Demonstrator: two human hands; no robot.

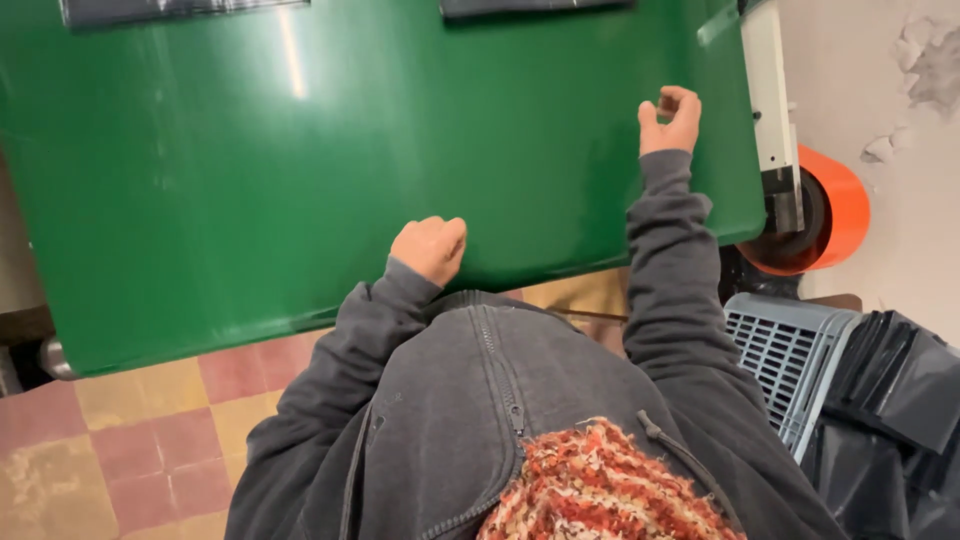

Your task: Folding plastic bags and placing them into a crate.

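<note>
1. Green and glossy, the big flat worktop (300, 170) fills most of the view, tilted so its near edge runs from lower left up to the right; a ceiling light streaks across it, and two dark flat strips sit at its far edge.
2. Floor (150, 440) of worn red and yellow square tiles shows below the worktop at the left.
3. Pale wall (900, 120) at the right has peeling, flaking paint near the top corner.
4. Black plastic sheeting (890, 400) lies bunched at the lower right, just beside a grey slatted crate (780, 350).
5. Orange roll (835, 205) sits on a white upright stand (770, 90) beside the worktop's right edge.
6. Left hand (430, 247), in a grey sleeve, is curled into a closed fist at the near edge of the worktop, holding nothing visible.
7. Right hand (670, 118) is raised over the worktop's right part, fingers loosely curled inward, empty.
</note>
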